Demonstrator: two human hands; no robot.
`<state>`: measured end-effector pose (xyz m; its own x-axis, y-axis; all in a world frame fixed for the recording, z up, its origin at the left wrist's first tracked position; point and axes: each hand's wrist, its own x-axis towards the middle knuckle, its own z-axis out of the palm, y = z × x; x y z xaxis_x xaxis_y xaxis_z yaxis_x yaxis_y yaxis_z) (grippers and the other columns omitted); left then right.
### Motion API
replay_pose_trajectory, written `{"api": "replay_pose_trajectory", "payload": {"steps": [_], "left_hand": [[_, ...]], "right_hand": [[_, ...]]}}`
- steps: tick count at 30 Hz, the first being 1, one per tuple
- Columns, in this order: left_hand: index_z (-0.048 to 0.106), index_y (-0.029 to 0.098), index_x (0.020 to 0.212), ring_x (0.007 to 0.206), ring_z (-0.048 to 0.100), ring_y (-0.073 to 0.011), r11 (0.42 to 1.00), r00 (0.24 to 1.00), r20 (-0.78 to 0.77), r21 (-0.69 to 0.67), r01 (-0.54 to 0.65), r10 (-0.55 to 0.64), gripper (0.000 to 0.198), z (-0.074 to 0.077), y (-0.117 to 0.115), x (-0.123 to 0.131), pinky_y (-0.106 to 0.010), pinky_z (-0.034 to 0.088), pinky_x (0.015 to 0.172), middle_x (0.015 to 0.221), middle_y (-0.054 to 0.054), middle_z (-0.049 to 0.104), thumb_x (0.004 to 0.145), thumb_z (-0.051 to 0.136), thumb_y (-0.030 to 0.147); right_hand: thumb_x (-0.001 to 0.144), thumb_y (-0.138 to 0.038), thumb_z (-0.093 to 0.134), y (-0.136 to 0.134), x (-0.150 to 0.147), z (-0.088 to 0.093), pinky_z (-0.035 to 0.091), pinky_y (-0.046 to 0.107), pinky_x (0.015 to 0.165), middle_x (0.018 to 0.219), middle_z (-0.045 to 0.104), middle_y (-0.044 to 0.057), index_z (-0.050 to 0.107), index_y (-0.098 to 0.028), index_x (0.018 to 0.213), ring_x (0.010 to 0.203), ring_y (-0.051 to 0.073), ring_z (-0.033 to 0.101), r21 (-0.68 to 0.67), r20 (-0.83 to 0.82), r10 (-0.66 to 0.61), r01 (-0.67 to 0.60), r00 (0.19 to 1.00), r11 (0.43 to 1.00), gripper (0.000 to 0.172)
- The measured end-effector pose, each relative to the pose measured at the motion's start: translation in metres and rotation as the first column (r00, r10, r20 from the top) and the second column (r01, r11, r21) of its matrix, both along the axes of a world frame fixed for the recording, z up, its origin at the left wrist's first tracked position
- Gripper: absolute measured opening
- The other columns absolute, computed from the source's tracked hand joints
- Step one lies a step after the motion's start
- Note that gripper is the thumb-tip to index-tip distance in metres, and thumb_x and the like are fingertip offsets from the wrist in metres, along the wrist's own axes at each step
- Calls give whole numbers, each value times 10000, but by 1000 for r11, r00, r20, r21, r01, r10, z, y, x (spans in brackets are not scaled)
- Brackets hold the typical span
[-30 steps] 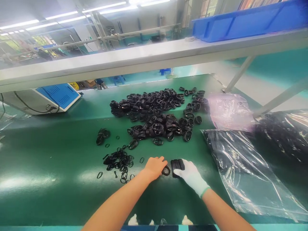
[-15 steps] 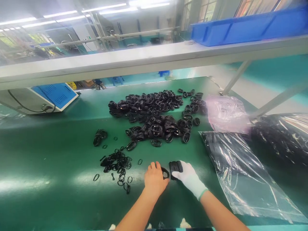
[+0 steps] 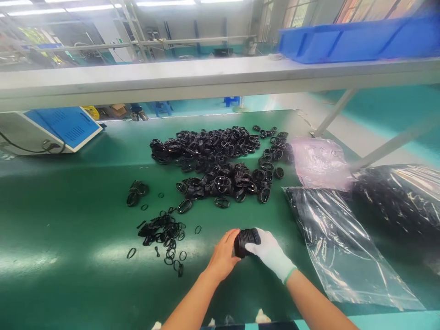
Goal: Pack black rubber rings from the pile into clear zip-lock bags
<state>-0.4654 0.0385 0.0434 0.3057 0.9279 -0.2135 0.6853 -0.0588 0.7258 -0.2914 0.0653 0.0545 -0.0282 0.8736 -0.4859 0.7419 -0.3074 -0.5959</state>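
A stack of black oval rings (image 3: 246, 242) stands on edge just above the green table (image 3: 103, 293) or on it; I cannot tell which. My bare left hand (image 3: 224, 252) closes on the stack's left end, fingers over the top and thumb below. On the right end, my right hand (image 3: 271, 252), in a white glove, grips the same rings. Left of my hands lies a loose heap of small black bands (image 3: 165, 229). Beyond them spreads a large pile of bundled black oval rings (image 3: 223, 183).
Clear plastic bags (image 3: 343, 247) with black contents lie at the right, beside a pinkish bag (image 3: 319, 160). A white shelf (image 3: 172, 78) crosses above the table and carries a blue bin (image 3: 343, 41). A blue-and-white box (image 3: 68, 128) stands at the far left.
My left hand has moved right, bringing its rings against those in my right hand, so they form one longer stack. The camera view has shifted slightly.
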Motion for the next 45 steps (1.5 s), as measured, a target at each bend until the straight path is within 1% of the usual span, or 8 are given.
{"api": "replay_pose_trajectory", "payload": {"steps": [23,27,31,32,35,40,42,45], "left_hand": [[418,261,1205,1145,415,-223,990,980,184,105,-95,75,806,-34,2,5,-428,344,993,1235,-24,475,490,729,56],[402,247,1227,1151,413,-240,996,987,157,67,-53,42,812,-26,-3,8,-438,332,996,1248,-47,464,501,743,120],[362,238,1257,1188,382,-250,997,997,-64,50,-50,53,784,6,20,-25,-382,346,978,1297,-70,407,567,722,334],[352,229,1258,1182,386,-252,984,968,-184,93,-154,169,713,17,32,-41,-383,356,959,1285,-82,409,635,663,382],[331,133,1249,1101,449,-276,846,626,-578,265,-462,523,527,45,73,-93,-389,410,839,1212,-162,413,797,460,373],[490,209,1060,894,546,-216,948,671,-675,150,-280,305,315,55,94,-112,-342,431,721,1073,-82,490,749,485,156],[493,274,1055,928,523,-193,987,754,-646,157,-24,121,352,50,73,-89,-319,416,743,1126,-41,475,748,451,105],[511,278,1038,981,486,-208,909,753,-606,112,401,-257,356,35,32,-47,-335,398,791,1216,-41,440,724,487,112]], "right_hand": [[669,-419,541,3,-11,5,402,310,781,975,531,88,490,-178,1090,945,233,532,-70,97,15,-8,995,997,488],[616,-447,571,-1,-15,-6,414,336,763,1046,480,127,443,-163,1145,963,261,534,-96,183,-6,24,983,995,614],[615,-476,559,-1,-14,-14,416,353,769,1065,466,133,417,-178,1179,976,275,533,-131,193,-11,37,981,991,653],[615,-482,558,-1,-13,-13,415,356,772,1066,465,130,413,-186,1184,971,274,536,-141,191,-16,43,981,989,657],[608,-490,564,-1,-14,-4,410,358,779,1053,470,116,433,-203,1160,961,269,540,-147,197,-26,56,980,988,635],[602,-464,573,-2,-20,7,414,331,762,1008,480,90,475,-205,1084,919,239,548,-110,169,-49,68,984,992,556],[595,-456,582,-1,-21,5,418,327,751,1006,474,87,471,-203,1083,893,231,553,-107,161,-61,79,985,991,560],[592,-447,592,0,-20,1,414,321,766,998,471,90,468,-190,1081,890,228,551,-88,146,-54,68,988,994,567]]}}
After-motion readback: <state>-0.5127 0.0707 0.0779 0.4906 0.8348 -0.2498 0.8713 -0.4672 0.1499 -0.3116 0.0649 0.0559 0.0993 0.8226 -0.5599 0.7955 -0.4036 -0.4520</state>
